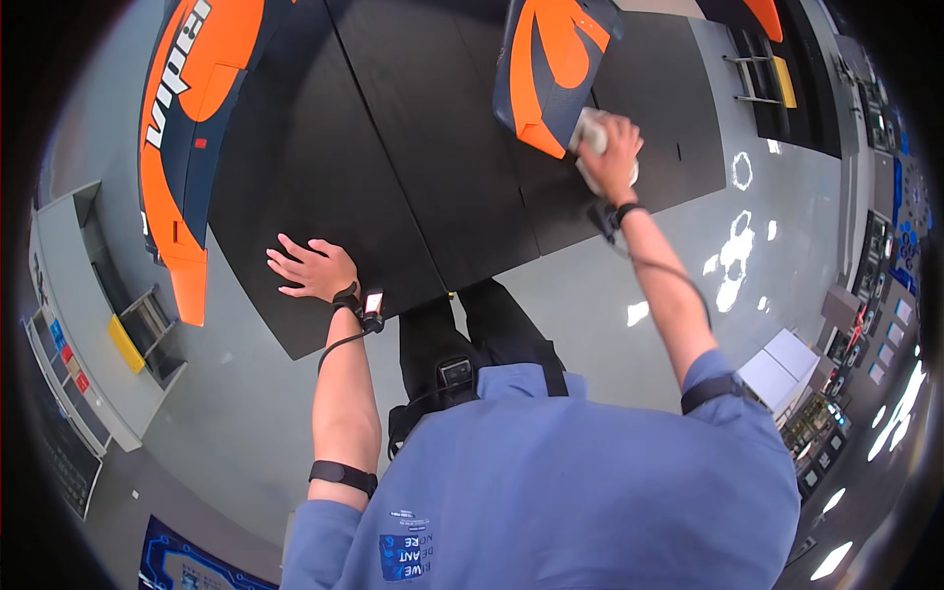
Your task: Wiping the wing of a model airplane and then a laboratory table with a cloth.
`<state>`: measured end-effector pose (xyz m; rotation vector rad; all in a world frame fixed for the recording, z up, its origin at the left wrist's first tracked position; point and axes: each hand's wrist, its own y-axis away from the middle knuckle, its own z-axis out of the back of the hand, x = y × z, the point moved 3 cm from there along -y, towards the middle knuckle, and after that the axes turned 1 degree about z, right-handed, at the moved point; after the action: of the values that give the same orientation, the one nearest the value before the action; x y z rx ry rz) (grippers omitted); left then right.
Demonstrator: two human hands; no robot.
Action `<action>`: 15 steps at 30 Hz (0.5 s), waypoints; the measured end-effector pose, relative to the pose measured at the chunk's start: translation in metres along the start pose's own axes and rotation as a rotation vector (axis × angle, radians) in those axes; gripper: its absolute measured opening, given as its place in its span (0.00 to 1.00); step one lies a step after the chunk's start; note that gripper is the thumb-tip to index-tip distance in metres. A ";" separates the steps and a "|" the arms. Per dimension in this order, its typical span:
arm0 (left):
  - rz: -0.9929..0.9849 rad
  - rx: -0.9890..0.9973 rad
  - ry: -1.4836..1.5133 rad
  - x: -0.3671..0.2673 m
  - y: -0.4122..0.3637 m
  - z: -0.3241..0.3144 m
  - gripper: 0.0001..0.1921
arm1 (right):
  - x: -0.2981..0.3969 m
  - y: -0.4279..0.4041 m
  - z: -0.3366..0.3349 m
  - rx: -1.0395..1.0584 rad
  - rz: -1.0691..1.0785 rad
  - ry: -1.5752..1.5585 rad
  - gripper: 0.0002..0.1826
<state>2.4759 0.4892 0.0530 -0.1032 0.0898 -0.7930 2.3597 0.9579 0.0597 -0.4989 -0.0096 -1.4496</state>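
Note:
My left hand (318,271) lies on the near left part of a black table (332,162), fingers spread, with nothing in it. A bunched white cloth (588,133) is under my right hand (616,158), whose fingers curl over it against the tabletop on the right. Just left of that hand is the squared-off end of an orange and dark-blue model aircraft part (549,81), probably a tail surface. An orange and dark-blue wing (193,96) with large white lettering reaches along the table's left edge, its tip past the edge.
Seams run across the tabletop. Another orange tip (763,16) shows at the top right. Step stools with yellow treads (785,81) (126,344) stand on both sides. A white box-like unit (780,369) is on the right, a grey cabinet (88,295) on the left.

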 end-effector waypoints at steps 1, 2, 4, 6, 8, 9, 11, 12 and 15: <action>0.017 0.000 -0.011 0.001 -0.001 -0.002 0.28 | -0.013 -0.015 -0.004 -0.039 -0.025 0.033 0.21; 0.021 0.002 0.000 0.000 -0.001 -0.003 0.28 | -0.019 -0.027 -0.007 -0.038 -0.017 0.054 0.21; 0.016 0.002 0.010 -0.003 -0.001 -0.003 0.28 | -0.030 -0.042 -0.008 -0.041 -0.009 0.110 0.21; 0.014 0.009 0.054 -0.006 -0.002 -0.002 0.28 | -0.032 -0.047 -0.012 -0.067 -0.018 0.119 0.21; 0.014 0.001 0.055 -0.004 0.000 -0.002 0.28 | -0.031 -0.040 -0.010 -0.110 -0.042 0.169 0.23; 0.011 -0.014 0.065 -0.006 -0.002 -0.004 0.27 | -0.026 -0.037 -0.010 -0.116 -0.040 0.170 0.23; 0.003 -0.013 0.057 -0.003 -0.003 -0.008 0.27 | -0.013 -0.017 -0.006 -0.105 -0.107 0.179 0.23; 0.015 -0.007 0.054 -0.002 -0.003 -0.008 0.27 | -0.002 -0.005 -0.002 -0.091 -0.063 0.145 0.23; 0.019 -0.034 0.034 0.000 -0.004 -0.007 0.27 | 0.037 0.039 0.008 0.012 0.023 -0.002 0.23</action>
<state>2.4725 0.4857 0.0462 -0.1207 0.1365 -0.7744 2.4044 0.9271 0.0656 -0.4892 -0.0138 -1.4253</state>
